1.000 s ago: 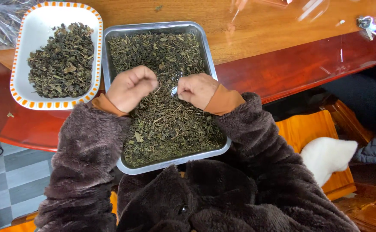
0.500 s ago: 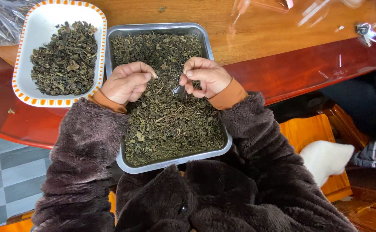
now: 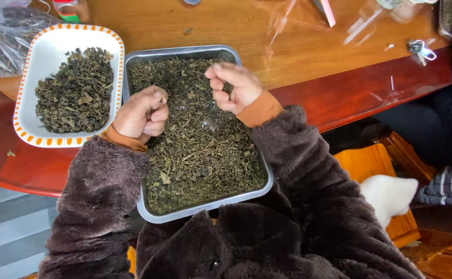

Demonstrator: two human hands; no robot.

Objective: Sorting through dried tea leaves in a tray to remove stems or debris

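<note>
Your rectangular steel tray (image 3: 133, 70) lies flat at the surface's edge, filled with loose dried green-brown leaves and stems (image 3: 200, 155).

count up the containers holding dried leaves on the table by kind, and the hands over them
Metal tray: 1
White dish with orange-dotted rim: 1
Clear plastic bag: 1
Hands: 2, the left hand and the right hand, both curled over the metal tray
Total: 3 containers, 2 hands

Left hand (image 3: 142, 112) curled into a loose fist, right hand (image 3: 235, 87) raised, fingertips pinched together.
</note>
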